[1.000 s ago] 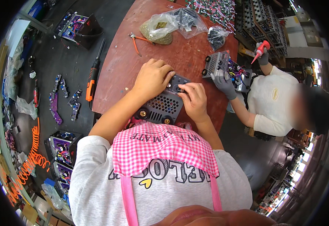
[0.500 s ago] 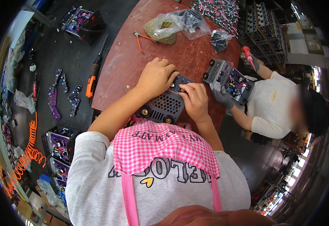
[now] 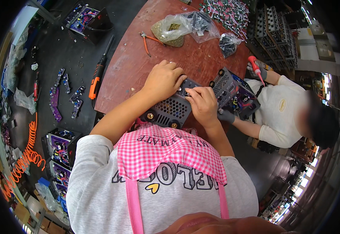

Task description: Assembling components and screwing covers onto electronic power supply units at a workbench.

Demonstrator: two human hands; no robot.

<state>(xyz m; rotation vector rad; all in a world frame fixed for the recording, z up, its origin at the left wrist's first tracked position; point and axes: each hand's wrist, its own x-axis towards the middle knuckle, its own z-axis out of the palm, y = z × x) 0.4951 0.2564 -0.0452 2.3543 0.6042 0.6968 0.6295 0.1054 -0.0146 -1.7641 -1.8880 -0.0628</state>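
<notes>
A grey metal machine case (image 3: 173, 107) with rows of vent holes and two round brass-centred terminals stands at the near edge of the red table, right in front of me. My left hand (image 3: 163, 80) is curled over its far left side, the fingertips at the small control panel (image 3: 186, 85). Thumb and fingers of my right hand (image 3: 203, 104) are pinched together at that panel's right part. Whatever small piece sits between them is too hidden to name.
Across the red table (image 3: 131, 58) lie orange-handled pliers (image 3: 148, 42), an open bag of small brass parts (image 3: 172, 31) and bags of black parts (image 3: 228, 43). At right a co-worker (image 3: 281, 105) handles a similar machine (image 3: 232, 91). An orange electric screwdriver (image 3: 96, 82) lies left.
My hands stay almost in place at the panel. The co-worker's machine has been tipped and turned closer to my right hand, and the co-worker's gloved lower hand has shifted down.
</notes>
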